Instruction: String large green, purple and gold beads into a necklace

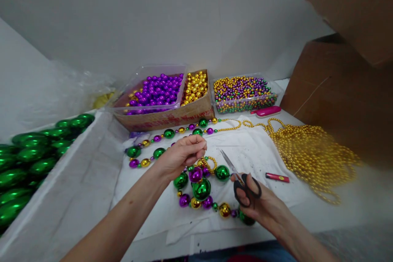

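Observation:
My right hand (260, 204) holds a pair of scissors (231, 164) by the black handles, with the blades pointing up and left, close together. To the left, my left hand (187, 151) is raised with thumb and fingers pinched; whatever lies between the fingertips is too small to make out. Below and between both hands, a bead garland (202, 189) of large green, purple and gold balls lies bunched on the white cloth (254, 151). A second strand of beads (169, 133) stretches behind my left hand. A thin dark line, perhaps a needle or thread, shows near the scissor tips.
A pile of gold bead chains (310, 151) lies right, near a red lighter (277, 177) and a pink-handled tool (268, 111). Behind stand a clear tub of purple beads (162, 90), gold beads (195, 86) and a mixed-bead tub (244, 92). Green ornaments (37, 151) fill a left-hand bin; cardboard (337, 90) stands right.

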Motion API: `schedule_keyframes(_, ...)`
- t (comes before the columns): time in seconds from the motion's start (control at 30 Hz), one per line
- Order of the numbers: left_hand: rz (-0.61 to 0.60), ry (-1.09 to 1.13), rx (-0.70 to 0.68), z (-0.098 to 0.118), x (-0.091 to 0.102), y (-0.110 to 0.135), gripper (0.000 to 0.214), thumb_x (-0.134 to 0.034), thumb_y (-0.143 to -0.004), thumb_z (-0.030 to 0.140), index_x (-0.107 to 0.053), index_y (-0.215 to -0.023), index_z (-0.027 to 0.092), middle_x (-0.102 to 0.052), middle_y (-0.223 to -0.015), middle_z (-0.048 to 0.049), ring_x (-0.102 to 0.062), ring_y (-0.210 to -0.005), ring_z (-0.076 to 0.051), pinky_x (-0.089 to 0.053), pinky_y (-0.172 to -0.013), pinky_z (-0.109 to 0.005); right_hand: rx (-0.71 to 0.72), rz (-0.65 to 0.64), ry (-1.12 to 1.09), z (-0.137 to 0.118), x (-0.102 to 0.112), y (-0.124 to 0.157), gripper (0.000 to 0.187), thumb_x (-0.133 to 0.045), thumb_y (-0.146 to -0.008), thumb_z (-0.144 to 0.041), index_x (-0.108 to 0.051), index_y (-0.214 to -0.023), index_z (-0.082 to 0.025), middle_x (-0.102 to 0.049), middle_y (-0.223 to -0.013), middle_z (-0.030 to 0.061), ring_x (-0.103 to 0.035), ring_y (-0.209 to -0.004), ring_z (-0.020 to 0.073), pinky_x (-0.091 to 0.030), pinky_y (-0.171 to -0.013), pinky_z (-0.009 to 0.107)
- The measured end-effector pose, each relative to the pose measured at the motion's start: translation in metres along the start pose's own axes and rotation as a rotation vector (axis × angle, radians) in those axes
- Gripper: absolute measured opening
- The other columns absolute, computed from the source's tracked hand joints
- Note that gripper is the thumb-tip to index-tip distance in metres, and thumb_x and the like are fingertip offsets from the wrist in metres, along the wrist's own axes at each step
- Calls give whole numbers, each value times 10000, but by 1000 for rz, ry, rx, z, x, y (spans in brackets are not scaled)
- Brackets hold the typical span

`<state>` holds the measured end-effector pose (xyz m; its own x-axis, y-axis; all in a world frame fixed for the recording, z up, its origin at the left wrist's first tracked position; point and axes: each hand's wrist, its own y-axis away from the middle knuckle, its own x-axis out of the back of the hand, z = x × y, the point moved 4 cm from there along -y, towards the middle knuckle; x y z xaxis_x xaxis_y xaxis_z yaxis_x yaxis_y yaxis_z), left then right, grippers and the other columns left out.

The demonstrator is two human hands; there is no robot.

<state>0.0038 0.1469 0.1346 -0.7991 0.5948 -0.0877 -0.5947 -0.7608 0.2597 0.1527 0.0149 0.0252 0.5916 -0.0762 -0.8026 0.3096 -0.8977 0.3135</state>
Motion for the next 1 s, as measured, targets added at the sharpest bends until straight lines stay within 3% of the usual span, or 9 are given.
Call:
schedule_keyframes(0.13, 22, 11, 7, -1, 3, 3, 191, -635, -783, 249, -498, -731, 127, -470, -528, 55, -239, -375, 7, -83, -371, -142, 179, 183, 451, -20, 18, -3, 516, -541, -802, -608, -565, -1092, -181, -435, -672, -27, -371, -526, 75, -249, -390, 162)
schedule_keyframes(0.23, 37, 19, 8, -1, 10, 5, 178, -624, -796, 243, -502, -741, 126, -472, -534, 53, -242, -378, 8, -85, -372, -138, 316, 455, 977, -58, 56, 7, 566, -519, -759, -618, -539, -1129, -191, -511, -733, 16, -504, -618, 158, -355, -445, 235)
schedule_keyframes(0.33, 56, 44, 6, -3, 19, 7, 161, -615, -807, 237, -506, -756, 129, -480, -548, 48, -261, -384, 5, -97, -372, -131, 364, 634, 1187, -94, 99, 27, 428, -664, -669, -453, -601, -1008, -198, -579, -878, 84, -540, -861, 265, -424, -628, 318)
schedule_keyframes(0.4, 66, 62, 9, -5, 23, 7, 166, -619, -806, 238, -503, -754, 132, -482, -552, 47, -262, -381, 6, -100, -369, -128, 298, 759, 1640, -107, 120, 38, 256, -604, -748, -334, -638, -964, -201, -607, -962, 115, -520, -974, 299, -414, -753, 363)
schedule_keyframes(0.5, 74, 87, 13, -11, 24, 3, 183, -639, -790, 246, -499, -747, 135, -484, -558, 47, -251, -372, 9, -92, -363, -128, 30, 769, 2193, -103, 136, 39, 239, -466, -867, -267, -652, -993, -184, -615, -958, 136, -575, -911, 280, -414, -749, 355)
schedule_keyframes(0.63, 66, 110, 18, -19, 20, -2, 200, -655, -779, 252, -499, -738, 134, -484, -555, 51, -244, -366, 11, -96, -365, -131, -120, 720, 2269, -96, 141, 27, 247, -454, -868, -215, -659, -985, -142, -575, -1043, 174, -627, -809, 251, -412, -647, 312)
schedule_keyframes(0.73, 48, 111, 11, -23, 21, 0, 190, -643, -794, 250, -506, -745, 128, -515, -576, 41, -247, -368, 16, -89, -373, -134, -220, 577, 2291, -101, 139, 15, 181, -582, -779, -201, -684, -928, -184, -626, -981, 116, -642, -845, 227, -412, -653, 267)
schedule_keyframes(0.83, 53, 98, -3, -25, 26, 6, 166, -615, -826, 251, -519, -771, 126, -552, -617, 26, -273, -383, 16, -102, -384, -133, -294, 497, 2321, -109, 136, 7, 168, -638, -708, -199, -695, -866, -197, -677, -915, 106, -649, -855, 269, -408, -626, 279)
schedule_keyframes(1.0, 69, 91, -14, -28, 35, 16, 166, -602, -839, 255, -528, -764, 127, -548, -604, 30, -284, -393, 13, -118, -403, -145, -313, 479, 2390, -103, 133, 4, 242, -529, -751, -126, -660, -953, -150, -690, -942, 165, -647, -900, 327, -413, -668, 336)
